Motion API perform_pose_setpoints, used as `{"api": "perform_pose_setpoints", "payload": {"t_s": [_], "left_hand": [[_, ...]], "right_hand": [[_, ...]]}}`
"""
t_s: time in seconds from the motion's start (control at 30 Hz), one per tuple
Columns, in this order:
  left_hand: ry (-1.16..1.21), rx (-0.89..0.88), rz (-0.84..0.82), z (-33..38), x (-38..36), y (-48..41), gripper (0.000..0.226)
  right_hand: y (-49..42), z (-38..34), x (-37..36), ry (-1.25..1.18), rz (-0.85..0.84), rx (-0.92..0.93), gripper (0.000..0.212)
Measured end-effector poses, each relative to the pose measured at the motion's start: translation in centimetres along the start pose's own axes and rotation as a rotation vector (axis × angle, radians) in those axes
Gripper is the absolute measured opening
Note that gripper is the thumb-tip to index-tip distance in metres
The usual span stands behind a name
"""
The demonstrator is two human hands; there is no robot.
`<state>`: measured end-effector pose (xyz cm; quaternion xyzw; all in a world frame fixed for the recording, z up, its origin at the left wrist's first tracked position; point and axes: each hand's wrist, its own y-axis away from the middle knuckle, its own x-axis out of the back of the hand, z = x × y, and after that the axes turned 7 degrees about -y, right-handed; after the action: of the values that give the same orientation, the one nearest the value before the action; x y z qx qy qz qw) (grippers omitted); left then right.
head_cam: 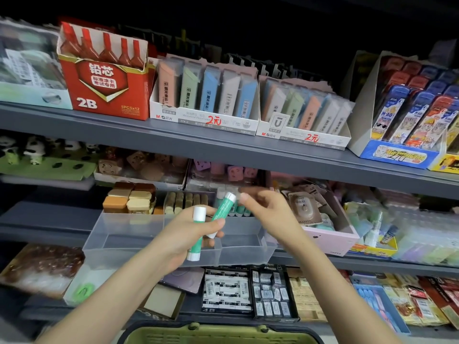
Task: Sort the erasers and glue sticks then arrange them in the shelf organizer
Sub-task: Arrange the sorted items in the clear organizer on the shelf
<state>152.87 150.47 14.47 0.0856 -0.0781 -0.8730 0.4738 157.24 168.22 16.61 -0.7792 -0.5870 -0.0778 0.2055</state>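
While both forearms reach up from the bottom of the head view, the left hand (185, 235) grips 2 glue sticks, green body w/ white cap each.

- Upright glue stick (198, 214): cap up, base showing below the palm, fingers wrapped round its middle.
- Tilted glue stick (223, 208): leans up and to the right, cap end toward the right hand, base pinned under the thumb beside the first stick. The 2 sticks splay apart at the caps.
- Right hand (265, 209): fingers loosely curled, nothing seen in it; fingertips (244, 196) just beside the tilted stick's cap. Blurred, so contact w/ the cap can't be confirmed.
- Clear organizer (119, 234): sits on the mid shelf, directly behind both hands, w/ dividers making front and rear compartments.
- Rear left compartment: brown and cream erasers (129, 197), stacked.
- Rear middle compartment: tan erasers (186, 201), stood in a row.
- Rear right compartment: stored glue sticks (239, 210), upright, partly hidden by the hands.
- Pink box (330, 240): just right of the organizer, mixed small items inside.
- Top shelf: red 2B lead box (104, 80), then M&G lead boxes (206, 98).
- Lower shelf: 4B eraser boxes (226, 291).
- Green basket (223, 335): at the bottom edge, rim only.
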Motion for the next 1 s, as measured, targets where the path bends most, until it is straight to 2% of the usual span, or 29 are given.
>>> {"api": "perform_pose_setpoints", "payload": {"t_s": [0.1,0.23,0.33,0.47,0.57,0.63,0.7,0.77,0.87,0.93,1.0], "left_hand": [[-0.057,-0.014,-0.042,0.1,-0.5,0.5,0.021],[-0.069,-0.005,-0.079,0.4,-0.8,1.1,0.022],[-0.019,-0.019,-0.018,0.5,-0.5,1.1,0.016],[-0.06,-0.075,0.053,0.4,-0.4,1.0,0.012],[-0.169,-0.107,0.016,0.3,-0.7,1.2,0.014],[-0.2,-0.11,-0.003,0.3,-0.9,1.3,0.017],[-0.158,-0.096,0.006,0.3,-0.9,1.3,0.018],[-0.087,-0.067,0.048,0.6,-0.5,1.2,0.013],[0.192,0.021,0.103,1.4,0.5,0.7,0.012],[0.388,0.065,0.12,1.8,1.0,0.3,0.018],[0.444,0.095,0.145,2.0,1.5,0.1,0.024]], "right_hand": [[1.2,-1.0,-1.0,-0.145,-0.104,-0.062,0.013],[2.0,-1.1,-0.5,-0.3,-0.093,-0.161,0.005],[2.6,-0.7,0.7,-0.433,-0.007,-0.223,0.006],[4.0,-0.4,0.7,-0.102,-0.113,-0.15,0.013],[4.5,-0.4,-0.1,0.288,-0.189,0.002,0.017],[4.4,-0.4,-0.5,0.422,-0.183,0.072,0.015],[3.9,-0.1,-0.7,0.411,-0.14,0.065,0.013],[2.9,0.1,-0.6,0.297,-0.041,0.01,0.011],[0.8,0.2,-0.3,0.124,0.128,-0.066,0.02],[-0.8,0.7,-0.5,0.183,0.191,-0.044,0.022],[-2.1,1.4,-1.2,0.29,0.18,-0.033,0.019]]}}
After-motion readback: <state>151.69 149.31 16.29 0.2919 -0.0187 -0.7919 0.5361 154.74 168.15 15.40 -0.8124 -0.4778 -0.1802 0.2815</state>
